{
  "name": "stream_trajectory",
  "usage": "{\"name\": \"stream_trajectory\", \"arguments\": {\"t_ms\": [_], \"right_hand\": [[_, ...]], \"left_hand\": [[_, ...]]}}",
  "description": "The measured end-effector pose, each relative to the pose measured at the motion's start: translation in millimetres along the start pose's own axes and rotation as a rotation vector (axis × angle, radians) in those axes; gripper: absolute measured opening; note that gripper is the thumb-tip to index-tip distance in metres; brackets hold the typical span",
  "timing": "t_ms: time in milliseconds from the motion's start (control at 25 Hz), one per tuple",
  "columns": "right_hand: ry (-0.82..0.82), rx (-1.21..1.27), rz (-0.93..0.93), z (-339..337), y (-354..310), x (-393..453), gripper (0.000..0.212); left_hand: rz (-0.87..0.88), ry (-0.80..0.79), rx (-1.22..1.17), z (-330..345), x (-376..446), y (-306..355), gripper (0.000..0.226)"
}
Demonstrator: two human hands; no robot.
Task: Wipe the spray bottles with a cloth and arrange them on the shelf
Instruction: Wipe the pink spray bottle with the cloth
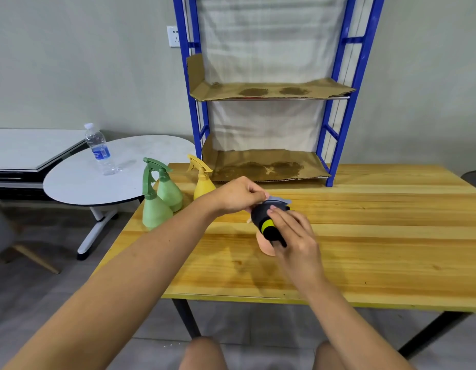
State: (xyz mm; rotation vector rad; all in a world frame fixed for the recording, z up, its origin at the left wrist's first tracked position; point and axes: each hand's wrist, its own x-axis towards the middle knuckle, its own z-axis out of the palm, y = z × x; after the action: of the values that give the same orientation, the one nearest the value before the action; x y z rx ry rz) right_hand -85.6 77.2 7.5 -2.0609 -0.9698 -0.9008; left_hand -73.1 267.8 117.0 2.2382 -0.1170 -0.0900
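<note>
A pink spray bottle point(266, 245) stands on the wooden table point(365, 236), mostly covered by a black cloth with a yellow-green stripe point(267, 222). My right hand point(295, 236) presses the cloth around the bottle. My left hand point(237, 194) pinches the bottle's grey trigger head point(281, 201) at the top. Two green spray bottles point(155, 209) point(169, 190) and a yellow one point(203, 182) stand at the table's left end. The blue shelf point(335, 156) stands at the back of the table, its cardboard-lined levels bare.
A round white side table point(79, 182) to the left carries a clear water bottle point(99, 150). A white bench point(23, 150) runs along the wall behind it. My knees show at the bottom, below the table's front edge.
</note>
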Motion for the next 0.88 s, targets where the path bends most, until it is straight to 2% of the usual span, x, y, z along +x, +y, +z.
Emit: {"name": "stream_trajectory", "arguments": {"t_ms": [80, 200, 360, 400, 520, 600, 680, 800, 880], "right_hand": [[-0.012, -0.023, -0.032, 4, 1, 1, 0.05], [-0.101, -0.101, -0.206, 9, 5, -8, 0.063], [0.024, -0.143, -0.258, -2, 12, 11, 0.036], [0.01, -0.153, -0.278, 0, 14, 13, 0.037], [-0.171, -0.185, -0.369, 9, 21, 1, 0.058], [-0.215, -0.177, -0.365, 8, 24, 1, 0.063], [-0.188, -0.169, -0.339, 3, 23, 4, 0.064], [-0.095, -0.169, -0.317, -4, 20, 4, 0.058], [-0.091, -0.167, -0.304, -1, 18, 8, 0.054]], "left_hand": [[-0.003, -0.006, -0.019, -2, 1, -2, 0.037], [-0.015, -0.032, -0.027, -2, 3, -1, 0.035], [-0.004, -0.049, -0.035, -4, 3, -1, 0.038], [-0.004, -0.058, -0.058, -4, 4, -2, 0.037], [-0.03, -0.055, -0.133, -3, 7, -4, 0.028], [-0.017, -0.06, -0.12, -3, 9, -2, 0.031], [-0.012, -0.072, -0.116, -3, 10, -1, 0.032], [-0.024, -0.097, -0.144, -3, 7, -1, 0.035], [-0.026, -0.079, -0.141, -5, 7, -3, 0.039]]}}
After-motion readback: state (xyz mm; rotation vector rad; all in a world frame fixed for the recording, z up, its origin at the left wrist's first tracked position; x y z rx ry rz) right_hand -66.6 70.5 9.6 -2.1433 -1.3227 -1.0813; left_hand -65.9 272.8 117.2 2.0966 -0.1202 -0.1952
